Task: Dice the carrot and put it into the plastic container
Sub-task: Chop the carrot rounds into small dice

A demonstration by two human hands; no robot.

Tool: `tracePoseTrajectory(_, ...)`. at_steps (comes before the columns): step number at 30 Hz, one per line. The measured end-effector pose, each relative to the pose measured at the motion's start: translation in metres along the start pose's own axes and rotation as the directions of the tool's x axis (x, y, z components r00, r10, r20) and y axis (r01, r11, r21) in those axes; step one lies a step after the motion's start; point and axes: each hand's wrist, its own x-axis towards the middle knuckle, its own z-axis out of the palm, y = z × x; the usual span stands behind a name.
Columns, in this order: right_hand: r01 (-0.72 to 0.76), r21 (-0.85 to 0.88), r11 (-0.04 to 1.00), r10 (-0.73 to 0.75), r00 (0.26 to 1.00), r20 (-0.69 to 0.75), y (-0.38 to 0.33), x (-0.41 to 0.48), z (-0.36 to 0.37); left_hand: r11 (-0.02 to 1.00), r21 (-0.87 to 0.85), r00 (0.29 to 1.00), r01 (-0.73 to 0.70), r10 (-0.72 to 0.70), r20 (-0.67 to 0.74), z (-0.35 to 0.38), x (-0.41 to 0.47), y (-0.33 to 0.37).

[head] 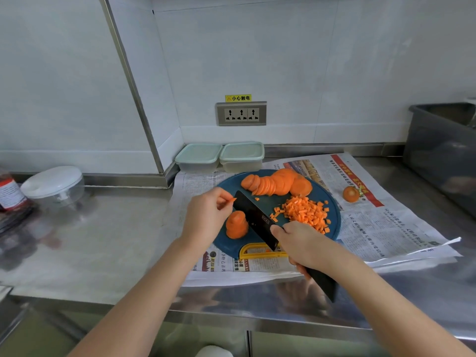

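Observation:
A round dark blue cutting board [332, 222] lies on newspaper. A row of carrot slices [275, 184] fans across its far side. Diced carrot [306, 212] is heaped on its right. A small stack of slices [237, 225] sits at the near left. My right hand [304, 243] grips the handle of a black cleaver [257, 217], whose blade stands between the stack and the dice. My left hand [206, 217] pinches a small carrot bit [233, 200] beside the blade's far end. Two lidded plastic containers [198, 157] [242, 155] stand against the wall behind the board.
A carrot end [350, 194] lies on the newspaper [386, 215] to the right. A grey bin [443, 153] stands at the far right. A clear chopper tub with a white lid [54, 186] and a labelled packet [10, 191] sit at the left on the steel counter [103, 240].

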Motion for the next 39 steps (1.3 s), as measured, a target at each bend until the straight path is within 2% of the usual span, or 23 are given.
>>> tracePoseTrajectory(8,0.039,-0.037,0.999,-0.039,0.999,-0.024,0.003,0.003,0.004,0.991,0.09,0.995,-0.1,0.101,-0.007,0.015,-0.026,-0.01)
tracePoseTrajectory(13,0.096,-0.171,0.981,-0.11,0.991,-0.073,0.002,0.006,0.01,0.996,-0.032,0.996,-0.079,0.08,0.03,0.017,-0.036,-0.015)
tracePoseTrajectory(17,0.224,-0.263,0.938,-0.276,0.944,-0.18,0.008,0.006,0.02,0.993,-0.083,0.995,-0.089,0.092,0.026,0.02,-0.042,-0.022)
tracePoseTrajectory(19,0.213,-0.282,0.935,-0.26,0.956,-0.14,0.006,0.004,0.015,0.993,-0.075,0.996,-0.094,0.094,0.005,0.021,-0.045,-0.022)
tracePoseTrajectory(21,0.222,-0.302,0.927,-0.269,0.955,-0.124,0.005,0.004,0.018,0.991,-0.032,0.991,-0.131,0.131,-0.001,0.023,-0.048,-0.021)
tracePoseTrajectory(23,0.28,-0.354,0.892,-0.355,0.92,-0.168,0.007,0.007,0.022,0.985,0.061,0.986,-0.163,0.162,0.03,0.024,-0.051,-0.019)
tracePoseTrajectory(26,0.227,-0.377,0.898,-0.303,0.941,-0.154,0.013,0.017,0.022,0.97,0.163,0.984,-0.179,0.175,0.037,0.023,-0.054,-0.017)
tracePoseTrajectory(29,0.207,-0.368,0.907,-0.26,0.961,-0.099,0.01,0.015,0.015,0.944,0.196,0.964,-0.264,0.261,0.043,0.025,-0.053,-0.018)
tracePoseTrajectory(34,0.206,-0.428,0.88,-0.268,0.959,-0.09,0.008,0.016,0.018,0.925,0.203,0.944,-0.322,0.329,-0.004,0.03,-0.051,-0.024)
tracePoseTrajectory(39,0.21,-0.446,0.87,-0.28,0.955,-0.096,0.002,0.01,0.017,0.874,0.362,0.942,-0.325,0.332,0.044,0.035,-0.051,-0.028)
